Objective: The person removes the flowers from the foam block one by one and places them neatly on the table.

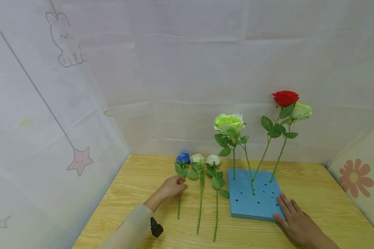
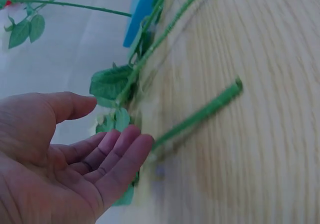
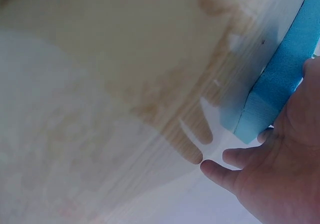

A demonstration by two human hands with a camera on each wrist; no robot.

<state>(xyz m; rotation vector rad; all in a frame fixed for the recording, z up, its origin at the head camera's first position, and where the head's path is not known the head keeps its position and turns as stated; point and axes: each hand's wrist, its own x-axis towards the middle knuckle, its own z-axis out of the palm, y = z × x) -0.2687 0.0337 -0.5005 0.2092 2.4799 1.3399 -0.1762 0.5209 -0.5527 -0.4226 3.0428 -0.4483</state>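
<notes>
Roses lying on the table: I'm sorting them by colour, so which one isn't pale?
The blue rose, leftmost of the row in the head view; the middle rose and rightmost rose have whitish blooms.

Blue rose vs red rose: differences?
Blue rose lies on the table; red rose stands slanting in the blue block. Blue rose's bloom looks smaller than red rose's. Left hand is at blue rose's stem; red rose is untouched. Both have green stems and leaves.
</notes>
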